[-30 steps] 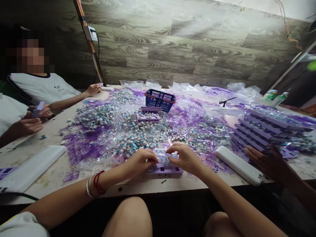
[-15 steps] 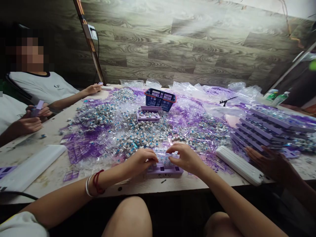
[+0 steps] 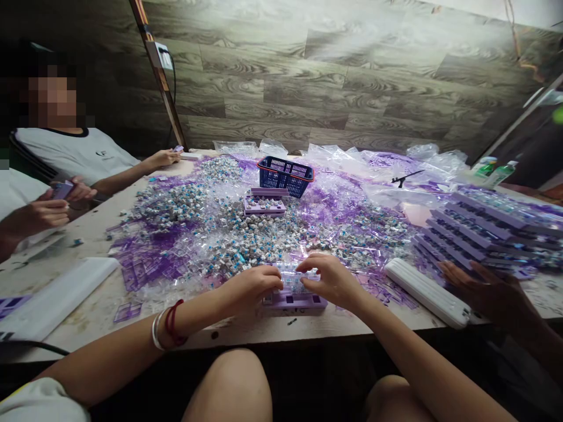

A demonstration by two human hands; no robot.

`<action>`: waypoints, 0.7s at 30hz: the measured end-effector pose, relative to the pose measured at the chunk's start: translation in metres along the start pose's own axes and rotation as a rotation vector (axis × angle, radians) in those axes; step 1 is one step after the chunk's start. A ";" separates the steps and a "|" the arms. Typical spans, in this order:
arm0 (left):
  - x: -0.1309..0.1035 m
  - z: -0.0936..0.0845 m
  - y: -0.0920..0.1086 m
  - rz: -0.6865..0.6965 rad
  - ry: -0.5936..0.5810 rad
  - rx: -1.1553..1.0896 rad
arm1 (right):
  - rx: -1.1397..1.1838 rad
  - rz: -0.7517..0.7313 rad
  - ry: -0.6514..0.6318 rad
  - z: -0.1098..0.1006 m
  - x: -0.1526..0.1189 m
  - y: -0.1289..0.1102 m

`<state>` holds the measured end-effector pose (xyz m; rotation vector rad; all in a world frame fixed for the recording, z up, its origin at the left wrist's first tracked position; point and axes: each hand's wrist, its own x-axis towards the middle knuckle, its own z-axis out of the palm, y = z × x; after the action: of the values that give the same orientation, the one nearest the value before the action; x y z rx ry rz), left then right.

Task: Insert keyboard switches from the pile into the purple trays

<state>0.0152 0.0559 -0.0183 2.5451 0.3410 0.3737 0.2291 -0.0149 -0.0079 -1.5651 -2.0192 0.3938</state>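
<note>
Flanking the lilac tray [image 3: 302,301] in the head view, your left hand [image 3: 259,281] bends its fingers down at the tray's left end, and your right hand [image 3: 331,278] arches over its right part. The tray lies between your hands and just under your fingertips, with clear pieces [image 3: 290,276] on its upper face and dark square openings along the strip nearest you. Your left fingertips sit close together, but you cannot tell from here whether they pinch anything; your right thumb and forefinger curve toward each other with a gap showing, and whether a clear piece sits in it cannot be told. The step in hand looks like fine two-handed handling of the clear pieces on the tray; a next move likely calls for light, even fingertip pressure and a level tray. Just beyond your hands spreads a heap of small white-and-blue parts [image 3: 246,252]. To the right of your right hand lies a white ribbed bar [image 3: 426,293], and past it a co-worker's hand [image 3: 479,287] is beside a stack of lilac trays [image 3: 466,228].
</note>
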 end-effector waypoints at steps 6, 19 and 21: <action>0.000 0.002 -0.007 0.040 -0.035 0.017 | 0.006 0.008 -0.003 0.002 0.001 0.002; -0.001 0.004 -0.008 0.029 -0.004 0.061 | 0.010 0.013 0.008 -0.001 0.000 -0.001; -0.001 0.004 -0.008 0.026 -0.008 0.070 | 0.006 0.012 0.007 -0.002 0.000 -0.001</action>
<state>0.0142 0.0601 -0.0265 2.6208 0.3233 0.3676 0.2292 -0.0154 -0.0059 -1.5732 -2.0030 0.3983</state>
